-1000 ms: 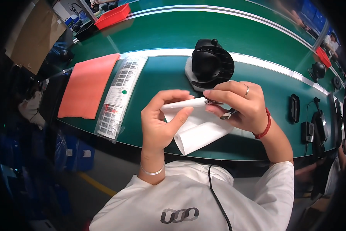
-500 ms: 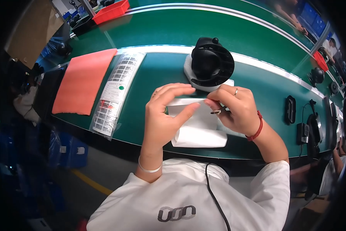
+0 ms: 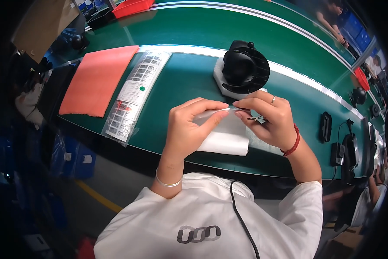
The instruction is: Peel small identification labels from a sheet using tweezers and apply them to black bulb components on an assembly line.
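A white sheet (image 3: 228,129), its near end rolled over, lies on the green bench in front of me. My left hand (image 3: 189,125) pinches its far edge between thumb and fingers. Close against those fingertips, my right hand (image 3: 269,118) is closed, with thumb and forefinger at the same edge. A slim metal hand tool (image 3: 257,118), perhaps tweezers, sticks out from its fingers; its exact kind is hard to make out. Something thin and shiny shows between the two hands' fingertips. Just beyond them, a black rounded device (image 3: 243,69) rests on a white foam block (image 3: 219,77).
To the left lie a clear-wrapped sheet of labels (image 3: 135,95) and an orange foam sheet (image 3: 97,82). A black case-like part (image 3: 325,126) and a small black box with a cable (image 3: 338,153) lie to the right. Another person (image 3: 330,21) is across the bench.
My left fingers, apart before, have closed on the sheet's edge and met my right fingertips. The sheet's rolled end has shifted slightly away from me. The view has turned a little.
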`<state>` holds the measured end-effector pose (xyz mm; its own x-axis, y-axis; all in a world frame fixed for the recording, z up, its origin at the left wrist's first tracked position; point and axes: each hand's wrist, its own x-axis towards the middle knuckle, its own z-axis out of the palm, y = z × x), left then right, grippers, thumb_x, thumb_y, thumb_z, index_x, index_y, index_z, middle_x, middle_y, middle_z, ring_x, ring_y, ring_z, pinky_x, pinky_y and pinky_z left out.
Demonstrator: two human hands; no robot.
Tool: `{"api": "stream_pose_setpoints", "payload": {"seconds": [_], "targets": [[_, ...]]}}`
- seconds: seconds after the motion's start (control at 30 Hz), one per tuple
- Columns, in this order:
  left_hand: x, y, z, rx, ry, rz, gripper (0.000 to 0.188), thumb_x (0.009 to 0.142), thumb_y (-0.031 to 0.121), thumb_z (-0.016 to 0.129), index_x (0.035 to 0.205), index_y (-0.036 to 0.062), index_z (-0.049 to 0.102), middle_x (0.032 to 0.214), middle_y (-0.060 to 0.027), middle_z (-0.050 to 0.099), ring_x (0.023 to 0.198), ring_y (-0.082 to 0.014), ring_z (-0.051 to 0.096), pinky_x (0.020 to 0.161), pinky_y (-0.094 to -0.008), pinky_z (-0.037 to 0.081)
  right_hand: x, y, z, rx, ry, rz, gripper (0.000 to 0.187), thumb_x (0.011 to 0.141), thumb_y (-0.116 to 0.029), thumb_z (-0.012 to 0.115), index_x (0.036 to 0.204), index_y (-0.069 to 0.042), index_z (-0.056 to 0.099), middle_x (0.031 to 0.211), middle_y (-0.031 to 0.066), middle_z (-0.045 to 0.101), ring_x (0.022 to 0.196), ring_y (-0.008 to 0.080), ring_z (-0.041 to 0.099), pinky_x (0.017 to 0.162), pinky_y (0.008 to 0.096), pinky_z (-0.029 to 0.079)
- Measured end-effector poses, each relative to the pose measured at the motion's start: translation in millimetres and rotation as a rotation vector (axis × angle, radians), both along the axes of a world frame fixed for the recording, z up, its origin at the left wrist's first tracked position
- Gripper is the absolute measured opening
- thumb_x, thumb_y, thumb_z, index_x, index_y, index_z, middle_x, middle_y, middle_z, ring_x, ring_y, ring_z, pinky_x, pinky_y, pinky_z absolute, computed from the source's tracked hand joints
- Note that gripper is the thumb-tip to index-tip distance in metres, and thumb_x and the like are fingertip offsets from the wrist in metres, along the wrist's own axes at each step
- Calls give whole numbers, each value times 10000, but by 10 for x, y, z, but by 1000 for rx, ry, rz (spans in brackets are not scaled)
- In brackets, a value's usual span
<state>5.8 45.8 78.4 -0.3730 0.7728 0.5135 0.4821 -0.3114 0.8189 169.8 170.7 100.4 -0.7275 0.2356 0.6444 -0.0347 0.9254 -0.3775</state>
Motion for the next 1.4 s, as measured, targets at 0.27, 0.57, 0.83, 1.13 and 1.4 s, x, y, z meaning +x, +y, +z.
{"api": "stream_pose_setpoints", "payload": {"seconds": [0.27,0.57,0.83,1.13,1.4], "targets": [[-25,-6,-5,17,-8,63,159,751,39,764,902,20,720,836,-90,703,754,-181,676,678,-260,515,182,75,226,-57,223,14,179,872,-108,568,818,11,691,838,137,661,693,229,620,621,295,476],[-8,15,-49,43,-93,135,150,771,39,746,913,8,710,846,-94,700,765,-170,673,693,-262,514,481,63,424,-86,374,-44,292,868,-248,696,834,42,701,640,79,635,535,103,529,516,223,376],[10,-8,-42,54,-198,141,123,798,47,736,906,-1,705,834,-96,701,754,-159,667,693,-257,511,386,-102,530,-102,74,30,413,648,75,794,1045,16,695,885,112,672,747,160,648,654,258,513],[16,-3,-44,110,-154,149,111,805,45,732,903,0,706,829,-88,698,757,-152,660,677,-252,505,258,-132,457,-74,71,51,333,670,113,743,984,8,714,933,119,691,828,224,675,696,292,532],[23,-7,-42,139,-145,146,127,785,28,738,907,9,708,831,-89,691,737,-165,654,679,-255,497,247,-133,431,-96,83,35,301,670,160,700,935,17,714,876,117,699,761,212,674,657,274,524]]}}
